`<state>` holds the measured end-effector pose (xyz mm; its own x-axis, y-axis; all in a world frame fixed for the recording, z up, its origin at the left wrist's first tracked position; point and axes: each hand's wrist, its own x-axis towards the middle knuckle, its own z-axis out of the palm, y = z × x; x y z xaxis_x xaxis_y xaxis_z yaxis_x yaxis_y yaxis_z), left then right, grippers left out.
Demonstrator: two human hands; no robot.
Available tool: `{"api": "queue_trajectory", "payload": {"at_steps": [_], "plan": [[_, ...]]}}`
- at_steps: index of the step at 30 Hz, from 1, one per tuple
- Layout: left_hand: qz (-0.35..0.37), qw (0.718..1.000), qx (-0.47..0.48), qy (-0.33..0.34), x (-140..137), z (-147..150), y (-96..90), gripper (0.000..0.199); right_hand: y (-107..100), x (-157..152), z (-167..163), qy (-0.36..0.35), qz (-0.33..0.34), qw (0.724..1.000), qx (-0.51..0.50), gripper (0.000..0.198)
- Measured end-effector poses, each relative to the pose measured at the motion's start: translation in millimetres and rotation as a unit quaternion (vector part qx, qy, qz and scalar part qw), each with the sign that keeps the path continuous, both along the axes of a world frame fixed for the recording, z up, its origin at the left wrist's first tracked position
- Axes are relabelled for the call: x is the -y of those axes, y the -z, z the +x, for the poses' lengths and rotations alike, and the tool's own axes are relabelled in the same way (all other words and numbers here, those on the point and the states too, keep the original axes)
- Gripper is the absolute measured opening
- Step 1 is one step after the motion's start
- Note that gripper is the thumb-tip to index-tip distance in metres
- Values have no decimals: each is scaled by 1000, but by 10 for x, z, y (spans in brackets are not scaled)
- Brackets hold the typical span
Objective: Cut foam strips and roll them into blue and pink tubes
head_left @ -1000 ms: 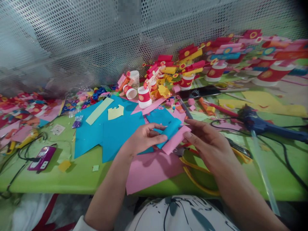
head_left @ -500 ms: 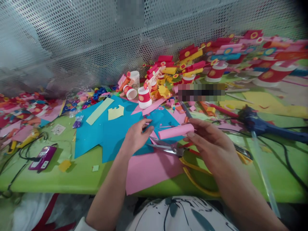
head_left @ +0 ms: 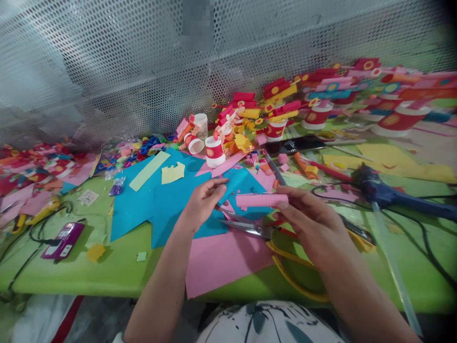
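Observation:
My right hand (head_left: 314, 221) pinches the right end of a small pink paper roll (head_left: 260, 200), held level above the blue paper. To its left, my left hand (head_left: 205, 202) has thumb and forefinger closed on a piece of blue paper (head_left: 233, 186), whose near edge the fingers partly hide. Below the roll lie scissors (head_left: 255, 229) with spread blades and yellow-and-red handles, partly behind my right hand. Their blades reach over a pink sheet (head_left: 221, 267) at the table's front edge. Large blue sheets (head_left: 178, 205) spread beneath my left hand.
A red and white paper cup (head_left: 215, 153) stands behind the blue sheets, among decorated cups and paper rolls. To the right lie a dark blue glue gun (head_left: 392, 190) and a yellow-and-black cutter (head_left: 358, 232). A purple power block (head_left: 64, 239) with cables sits left. Perforated metal (head_left: 135, 71) closes the back.
My left thumb and forefinger have come together on the blue paper. The pink roll has turned slightly to lie more level in my right hand. The view has tilted up slightly.

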<state>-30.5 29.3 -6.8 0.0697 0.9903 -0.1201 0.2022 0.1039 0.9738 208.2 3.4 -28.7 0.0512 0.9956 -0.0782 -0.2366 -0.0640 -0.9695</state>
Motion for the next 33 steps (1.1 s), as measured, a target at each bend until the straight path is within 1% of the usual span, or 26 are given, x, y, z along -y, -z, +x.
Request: {"api": "queue_trajectory", "payload": {"at_steps": [1, 2, 4, 5, 7, 10, 12, 14, 16, 18, 22, 26, 29, 33], "plan": [[33, 996, -82, -21, -2, -1, 16, 39, 8, -1, 4, -8, 6, 1000, 2, 34], [66, 983, -166, -42, -2, -1, 33, 37, 14, -1, 5, -19, 12, 1000, 3, 32], [110, 944, -303, -65, 4, 5, 66, 36, 20, 4, -2, -38, 19, 999, 4, 30], [117, 929, -347, -62, 9, 9, 80, 36, 20, 8, -8, -43, 21, 999, 5, 30], [113, 914, -387, -44, 18, 17, 101, 35, 18, 17, -20, -38, 24, 999, 12, 30], [105, 918, -382, -28, 18, 19, 108, 35, 14, 23, -26, -17, 26, 999, 35, 30], [101, 932, -347, -24, 11, 9, 99, 35, 13, 16, -21, -6, 27, 999, 46, 31], [96, 951, -294, -21, 1, -7, 84, 36, 9, 1, -12, 21, 23, 999, 29, 33], [100, 961, -256, -29, -9, -26, 73, 38, 2, -18, -4, 56, 15, 998, -8, 34], [120, 960, -248, -41, -19, -45, 76, 40, -6, -38, 2, 73, 5, 996, -48, 34], [157, 957, -239, -38, -38, -72, 120, 50, -5, -65, 9, 72, -4, 992, -100, 32], [160, 955, -247, -22, -43, -84, 159, 58, 1, -70, 15, 73, -29, 992, -100, 35], [158, 949, -273, -12, -32, -92, 175, 63, 4, -72, 17, 74, -25, 992, -102, 36], [167, 937, -306, -17, -17, -88, 156, 66, 2, -72, 14, 67, -19, 993, -94, 34]]}}
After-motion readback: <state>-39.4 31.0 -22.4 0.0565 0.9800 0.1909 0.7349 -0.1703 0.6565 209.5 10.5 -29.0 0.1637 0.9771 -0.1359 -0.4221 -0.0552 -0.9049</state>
